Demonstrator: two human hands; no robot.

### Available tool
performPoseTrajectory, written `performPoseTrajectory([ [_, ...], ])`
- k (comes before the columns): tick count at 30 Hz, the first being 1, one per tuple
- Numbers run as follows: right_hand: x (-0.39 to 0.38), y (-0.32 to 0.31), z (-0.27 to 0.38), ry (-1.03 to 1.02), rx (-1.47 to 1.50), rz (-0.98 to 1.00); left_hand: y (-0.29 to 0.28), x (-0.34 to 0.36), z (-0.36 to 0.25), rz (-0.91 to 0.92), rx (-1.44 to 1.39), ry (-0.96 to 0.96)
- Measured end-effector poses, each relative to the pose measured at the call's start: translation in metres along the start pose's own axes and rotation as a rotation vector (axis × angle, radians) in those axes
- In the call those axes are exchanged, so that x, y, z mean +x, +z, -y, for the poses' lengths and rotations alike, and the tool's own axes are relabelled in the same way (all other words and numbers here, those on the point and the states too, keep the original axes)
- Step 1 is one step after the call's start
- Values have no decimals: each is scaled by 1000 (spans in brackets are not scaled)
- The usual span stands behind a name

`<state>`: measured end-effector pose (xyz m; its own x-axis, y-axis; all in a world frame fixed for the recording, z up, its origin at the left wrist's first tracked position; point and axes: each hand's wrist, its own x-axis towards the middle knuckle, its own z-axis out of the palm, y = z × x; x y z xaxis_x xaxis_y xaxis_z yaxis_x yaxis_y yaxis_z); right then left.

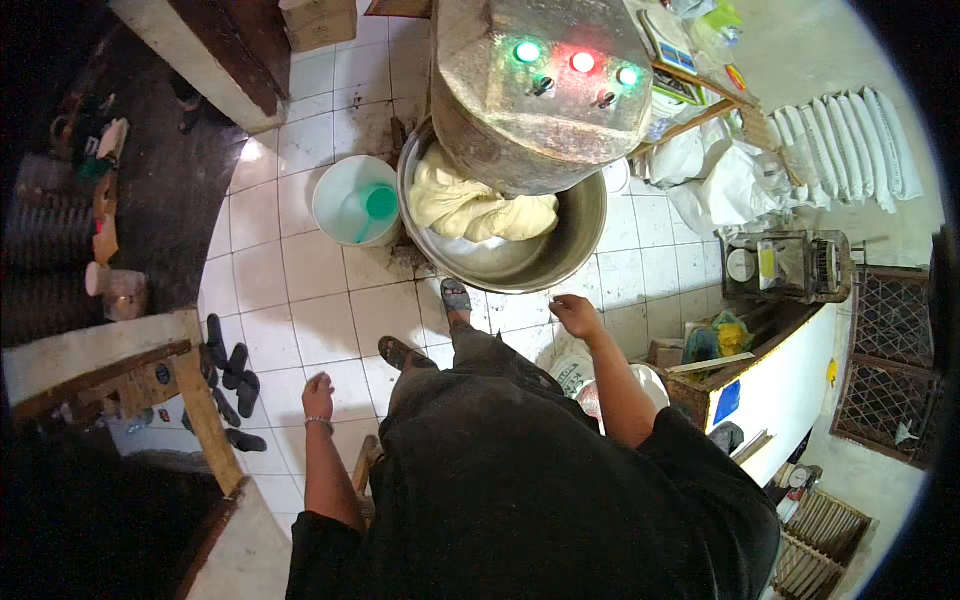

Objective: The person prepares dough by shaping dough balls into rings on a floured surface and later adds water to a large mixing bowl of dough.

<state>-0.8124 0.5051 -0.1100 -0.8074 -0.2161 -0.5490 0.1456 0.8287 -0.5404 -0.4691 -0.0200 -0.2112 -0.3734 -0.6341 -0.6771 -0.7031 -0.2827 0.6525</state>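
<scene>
A thick mass of pale dough (475,205) lies folded in the large metal mixing bowl (600,215), under the mixer's worn head (540,140). My right hand (577,316) hangs just this side of the bowl's rim, apart from it, with fingers loosely curled and nothing visible in them. Lower on the left, my left hand (318,396) hangs over the tiled floor beside my leg; its fingers are relaxed, slightly apart, and hold nothing that shows. Left of the bowl stands a white bucket (330,205) with a green cup (380,202) in it.
Green and red lamps and two knobs sit on the mixer's panel (565,75). Several sandals (236,366) lie by the left doorway. Stacked white sacks (850,145) and a weighing scale (668,45) stand at right, near a worktable (775,370). Dark slippers are on my feet.
</scene>
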Motion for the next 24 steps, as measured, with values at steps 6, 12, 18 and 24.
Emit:
performPoseTrajectory([
  [6,-50,6,-40,113,354,-86,22,11,1,127,28,115],
  [12,-22,7,28,4,380,-6,18,-13,92,109,83,-110],
  [18,119,32,34,-296,-84,175,16,-95,151,-9,-43,-320],
  [24,224,70,27,82,-49,390,81,-187,123,-160,-8,-239],
])
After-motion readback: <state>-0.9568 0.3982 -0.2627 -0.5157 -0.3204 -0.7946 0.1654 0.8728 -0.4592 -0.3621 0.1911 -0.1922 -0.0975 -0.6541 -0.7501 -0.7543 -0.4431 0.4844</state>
